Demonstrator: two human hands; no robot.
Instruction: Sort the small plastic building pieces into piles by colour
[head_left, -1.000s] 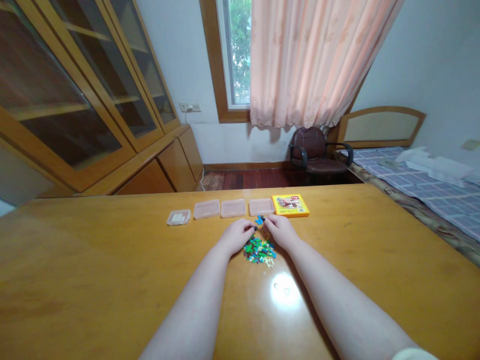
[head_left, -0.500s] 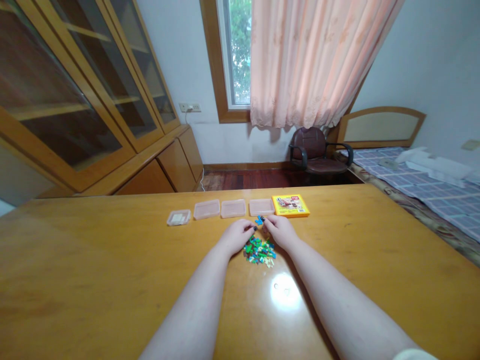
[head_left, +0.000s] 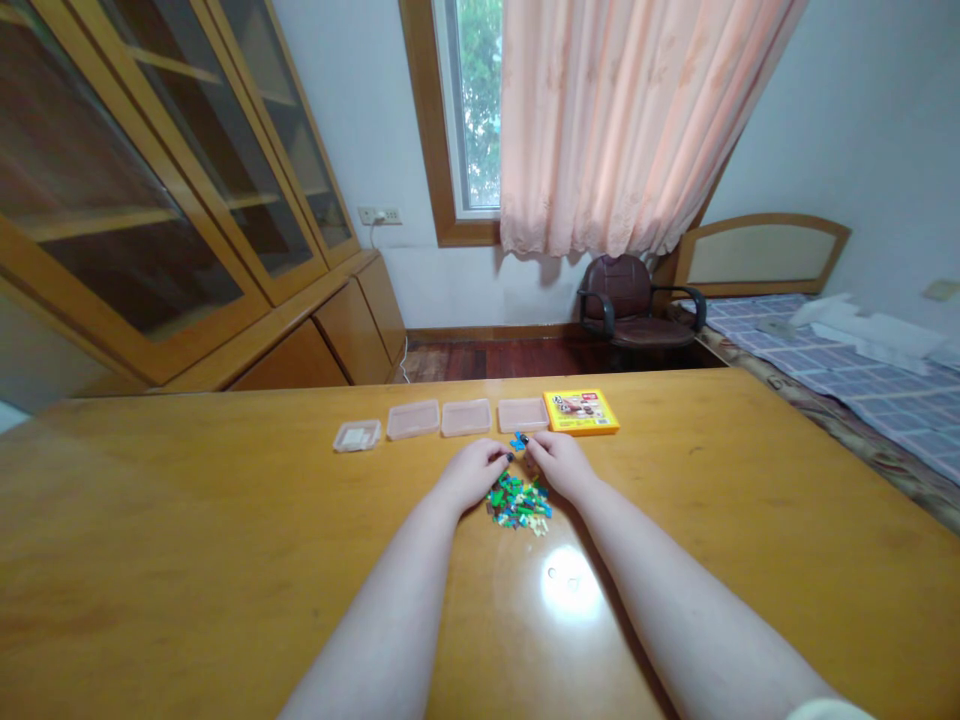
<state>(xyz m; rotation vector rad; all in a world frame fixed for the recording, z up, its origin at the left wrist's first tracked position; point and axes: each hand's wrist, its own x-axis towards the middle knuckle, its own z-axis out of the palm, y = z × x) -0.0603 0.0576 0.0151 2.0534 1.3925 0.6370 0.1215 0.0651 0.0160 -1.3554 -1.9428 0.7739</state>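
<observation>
Pile: we see the mixed bricks (head_left: 517,502) heaped on the table (head_left: 262,560), just on the near side of the fingertips, green, blue, cream and brown among them.
Blue bricks: a small cluster (head_left: 517,441) lies beyond the pile, right at the tip of the right thumb and just past the left fingertips.
Left fingers (head_left: 500,463): bent inward, thumb and forefinger close together at the pile's far left edge; we cannot tell whether they pinch a brick.
Right fingers (head_left: 535,444): curled, the dark-nailed thumb against or just beside the blue cluster; whether a piece is gripped, we cannot make out.
Left hand (head_left: 472,474): back upward, low over the table, its forearm slanting in from the lower left.
Right hand (head_left: 564,465): back upward too, turned toward the left one, a narrow gap between them; its forearm comes from the lower right, where we glimpse a pale sleeve (head_left: 829,709).
Trays: three clear ones (head_left: 466,418) stand in a row beyond the hands, with a smaller tray (head_left: 344,440) at the left end holding something white.
Box (head_left: 583,411): yellow, at the row's right end, beyond the right hand.
</observation>
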